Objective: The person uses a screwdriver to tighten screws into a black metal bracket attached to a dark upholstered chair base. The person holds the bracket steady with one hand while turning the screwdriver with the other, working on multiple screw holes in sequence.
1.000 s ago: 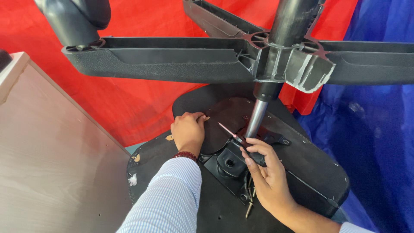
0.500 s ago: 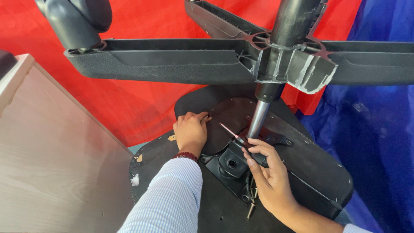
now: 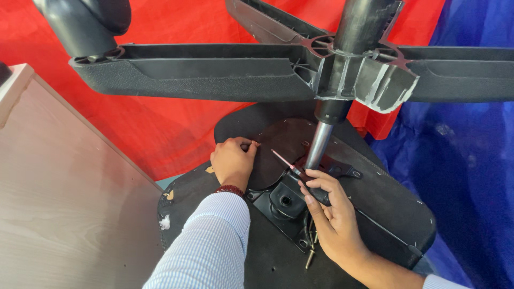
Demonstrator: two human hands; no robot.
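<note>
Wood panel (image 3: pixel 64 203), red & blue tarps

screwdriver (image 3: pixel 300 172) handle hidden in right hand (image 3: pixel 334 222); chair base (image 3: pixel 225 72) arms cut off; screws (image 3: pixel 310 251) tiny

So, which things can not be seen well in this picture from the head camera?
- Screwdriver: its handle is hidden inside the right hand.
- Left hand: its fingertips curl under on the seat underside, so what they pinch is hidden.
- Loose screws: too small and partly under the right hand to count.
- Chair base: its arms are cut off by the top and right edges.
</note>
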